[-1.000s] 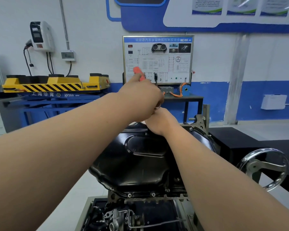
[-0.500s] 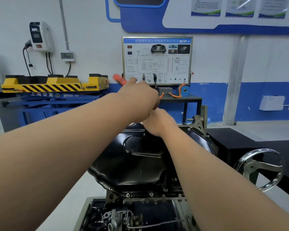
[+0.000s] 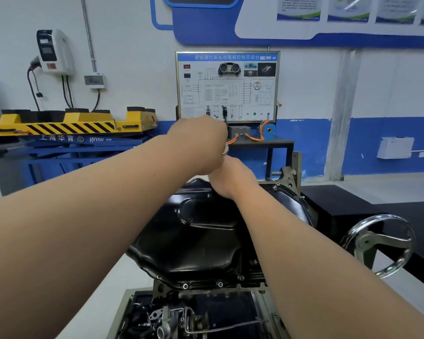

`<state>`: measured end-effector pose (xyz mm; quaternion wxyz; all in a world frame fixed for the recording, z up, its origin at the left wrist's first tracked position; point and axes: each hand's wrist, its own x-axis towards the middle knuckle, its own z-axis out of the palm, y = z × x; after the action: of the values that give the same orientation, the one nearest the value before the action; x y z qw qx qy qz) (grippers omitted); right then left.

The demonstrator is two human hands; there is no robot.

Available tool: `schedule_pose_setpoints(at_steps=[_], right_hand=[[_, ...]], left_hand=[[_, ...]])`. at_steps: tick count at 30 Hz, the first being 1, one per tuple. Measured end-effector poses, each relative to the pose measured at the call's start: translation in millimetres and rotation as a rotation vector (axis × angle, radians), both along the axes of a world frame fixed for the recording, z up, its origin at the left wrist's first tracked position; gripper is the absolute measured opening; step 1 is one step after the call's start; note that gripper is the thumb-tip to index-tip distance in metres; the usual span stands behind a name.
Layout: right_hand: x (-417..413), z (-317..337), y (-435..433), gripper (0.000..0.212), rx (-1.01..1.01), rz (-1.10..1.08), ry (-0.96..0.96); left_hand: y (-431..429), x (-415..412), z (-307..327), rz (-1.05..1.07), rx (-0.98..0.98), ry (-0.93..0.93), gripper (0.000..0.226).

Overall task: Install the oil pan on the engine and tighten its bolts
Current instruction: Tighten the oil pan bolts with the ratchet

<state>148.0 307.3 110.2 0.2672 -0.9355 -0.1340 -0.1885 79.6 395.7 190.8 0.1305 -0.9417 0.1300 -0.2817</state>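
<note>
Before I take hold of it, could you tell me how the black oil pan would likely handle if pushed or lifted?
The oil pan looks like pressed sheet metal with stamped ribs, so probably stiff, not floppy. Its glossy surface may be slippery to grip. Bolts sit along its near rim, so a push likely won't shift it.

Bare forearms; left hand (image 3: pixel 199 142), right hand (image 3: pixel 233 177)

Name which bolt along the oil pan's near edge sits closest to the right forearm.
The rightmost bolt, at the near right corner of the oil pan. The other bolts sit further left along that edge.
</note>
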Motion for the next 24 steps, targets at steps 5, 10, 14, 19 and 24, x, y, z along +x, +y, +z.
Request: schedule_pose_setpoints(at_steps=[5,10,14,19,24], right_hand=[[-4.4,-4.9,-0.6,0.013,0.046,0.057,-0.150],[-3.6,-7.6,-4.0,0.014,0.097,0.072,-0.233],[-3.9,-10.1,-8.1,0.030,0.256,0.078,-0.262],[-7.4,-6.2,-3.1,0.019,0.139,0.090,-0.255],[-8.5,-5.9,-4.4,0.011,0.094,0.115,-0.289]], left_hand=[[15.2,0.3,9.0,0.021,0.177,-0.040,0.031],[14.2,-0.2,2.2,0.009,-0.010,-0.025,0.042],[6.1,0.9,0.6,0.040,-0.150,0.009,0.050],[6.6,-8.0,6.2,0.001,0.122,0.068,0.029],[15.2,-5.2,6.2,-0.062,0.233,0.000,0.030]])
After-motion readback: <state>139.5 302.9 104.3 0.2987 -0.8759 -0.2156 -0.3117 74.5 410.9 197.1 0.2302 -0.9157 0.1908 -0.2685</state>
